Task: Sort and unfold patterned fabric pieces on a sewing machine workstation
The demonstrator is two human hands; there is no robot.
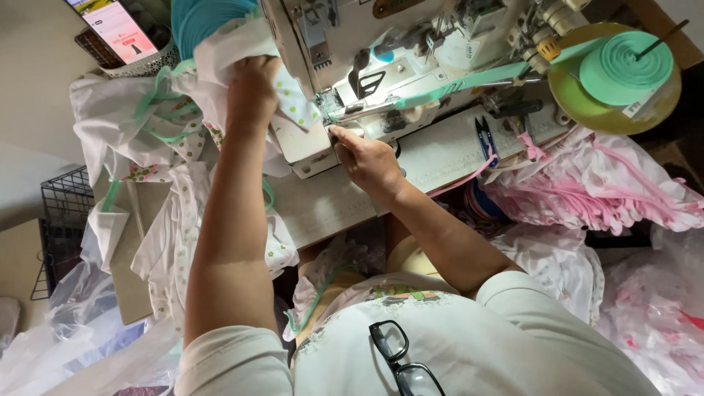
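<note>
Under the left hand (251,88), gripped white dotted fabric (297,103); right hand (367,158) fingertips pressing beside it.

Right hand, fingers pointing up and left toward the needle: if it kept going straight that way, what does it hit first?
Most likely the presser foot and needle area of the sewing machine; the right hand has its fingertips almost there, beside the white dotted fabric. Depth is uncertain.

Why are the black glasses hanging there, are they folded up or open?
Open. The black glasses hang off the neck of the light shirt, both lenses side by side; the arms are hidden, so cannot tell how they sit.
</note>
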